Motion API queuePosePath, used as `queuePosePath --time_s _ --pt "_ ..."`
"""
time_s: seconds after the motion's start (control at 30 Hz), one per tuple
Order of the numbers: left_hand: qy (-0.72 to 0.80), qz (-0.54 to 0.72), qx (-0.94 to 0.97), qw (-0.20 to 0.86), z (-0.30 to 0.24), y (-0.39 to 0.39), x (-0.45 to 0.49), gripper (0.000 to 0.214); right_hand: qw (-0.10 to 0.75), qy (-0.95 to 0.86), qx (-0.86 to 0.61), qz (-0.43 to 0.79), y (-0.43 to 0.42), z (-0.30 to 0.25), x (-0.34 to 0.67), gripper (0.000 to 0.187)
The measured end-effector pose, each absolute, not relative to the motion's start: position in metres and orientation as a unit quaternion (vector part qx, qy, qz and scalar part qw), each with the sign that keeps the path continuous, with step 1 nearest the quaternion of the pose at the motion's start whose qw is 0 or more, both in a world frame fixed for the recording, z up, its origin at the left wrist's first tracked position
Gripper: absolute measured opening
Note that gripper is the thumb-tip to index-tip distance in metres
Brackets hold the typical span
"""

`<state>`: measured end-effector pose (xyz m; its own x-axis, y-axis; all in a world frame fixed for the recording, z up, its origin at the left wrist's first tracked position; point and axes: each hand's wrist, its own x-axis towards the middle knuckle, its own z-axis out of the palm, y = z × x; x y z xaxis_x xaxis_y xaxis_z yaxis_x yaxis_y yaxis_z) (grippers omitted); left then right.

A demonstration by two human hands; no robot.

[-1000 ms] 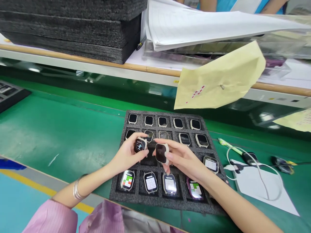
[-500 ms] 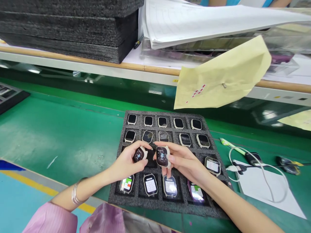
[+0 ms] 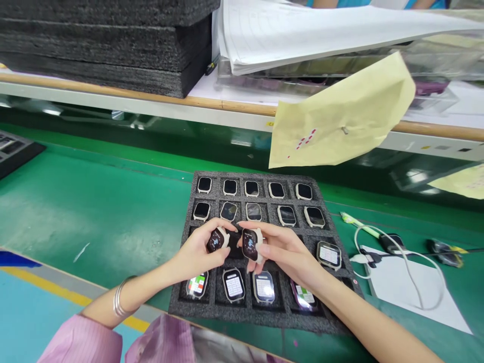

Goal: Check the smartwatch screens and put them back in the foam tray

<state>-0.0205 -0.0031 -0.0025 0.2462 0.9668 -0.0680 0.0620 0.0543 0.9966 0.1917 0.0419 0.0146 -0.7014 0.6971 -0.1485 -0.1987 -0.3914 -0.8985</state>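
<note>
My left hand [image 3: 202, 250] is closed around a smartwatch [image 3: 217, 240] without a strap, its dark face lit with a dial. In my right hand [image 3: 282, 247] is another such smartwatch [image 3: 250, 244], its light case pinched between thumb and fingers, its screen lit too. Both are held just above a black foam tray [image 3: 260, 319] with square pockets. Watch cases with dark screens, such as this one [image 3: 204, 184], lie in the two far rows. Nearer me, several watches [image 3: 233, 285] show bright screens. My hands hide some middle pockets.
Right of the tray lie a white cable [image 3: 406, 257], a white sheet [image 3: 419, 297] and a green pen [image 3: 359, 225]. Stacked black foam [image 3: 94, 55] and papers [image 3: 302, 35] rest on the shelf. A yellow paper [image 3: 340, 116] hangs from its edge. Another tray [image 3: 22, 154] sits far left.
The watch in my right hand has turned slightly, and my right thumb has shifted onto its screen edge. My left hand has stayed nearly still. The view has shifted slightly.
</note>
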Motion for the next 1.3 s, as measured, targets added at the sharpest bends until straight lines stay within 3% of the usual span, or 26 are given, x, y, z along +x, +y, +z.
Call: queuePosePath --time_s 0.53,1.3 --pt "0.448 0.459 0.537 0.548 -0.0044 -0.002 -0.0233 0.031 0.292 -0.497 -0.241 0.781 0.0405 0.0153 0.192 0.041" --pt "0.456 0.434 0.55 0.549 -0.0029 -0.0031 -0.0236 0.031 0.288 -0.511 -0.272 0.763 0.0414 0.0154 0.1929 0.04"
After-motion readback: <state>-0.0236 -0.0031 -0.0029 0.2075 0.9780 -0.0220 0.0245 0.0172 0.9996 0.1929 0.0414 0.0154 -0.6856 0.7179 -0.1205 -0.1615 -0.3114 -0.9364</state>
